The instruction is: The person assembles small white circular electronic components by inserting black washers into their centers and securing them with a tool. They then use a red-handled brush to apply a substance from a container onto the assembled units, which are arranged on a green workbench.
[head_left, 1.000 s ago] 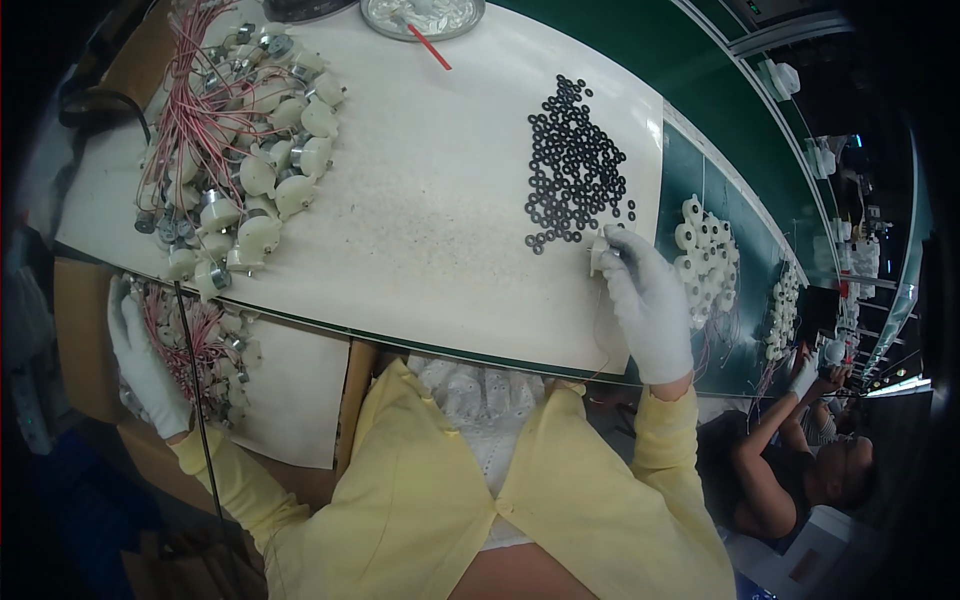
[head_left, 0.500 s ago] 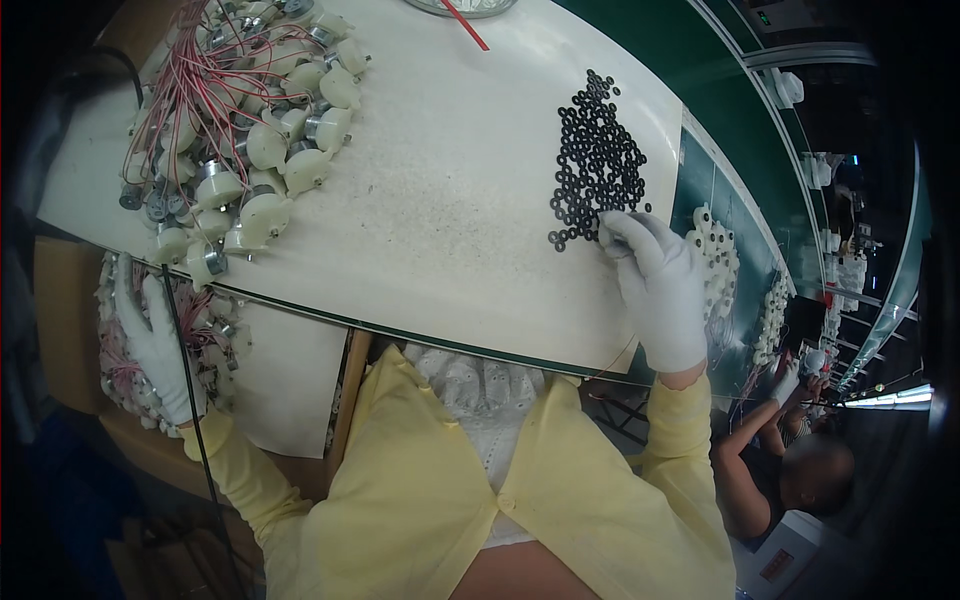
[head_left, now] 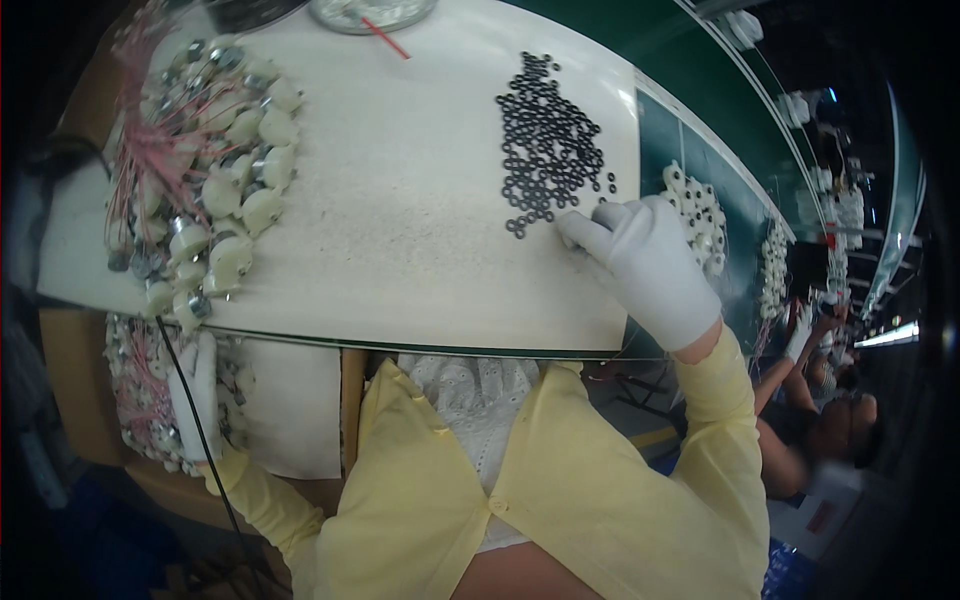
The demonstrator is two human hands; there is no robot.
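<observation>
A cluster of small black rings (head_left: 552, 145) lies on the white tabletop. My right hand (head_left: 650, 265), in a white glove, is at the cluster's lower right edge with its fingers bent together; anything between the fingertips is hidden. One or two loose rings lie just beside its knuckles. Down at the left, my gloved left hand (head_left: 198, 395) reaches over a cardboard box (head_left: 80, 400), fingers stretched out next to small motors with pink wires (head_left: 145, 390). A thin black cable crosses in front of this hand. No held part shows in it.
Many motors with cream plastic caps (head_left: 235, 190) and pink-red wires are heaped at the table's left. A round dish (head_left: 370, 15) stands at the far edge with a red strip (head_left: 386, 38) by it. More cream parts (head_left: 697, 215) lie on the green surface at right. Another person works beyond.
The whole view has shifted, moving the table leftward in it. My right hand has drawn slightly right, away from the rings. My left hand's fingers, spread before, are now closer together.
</observation>
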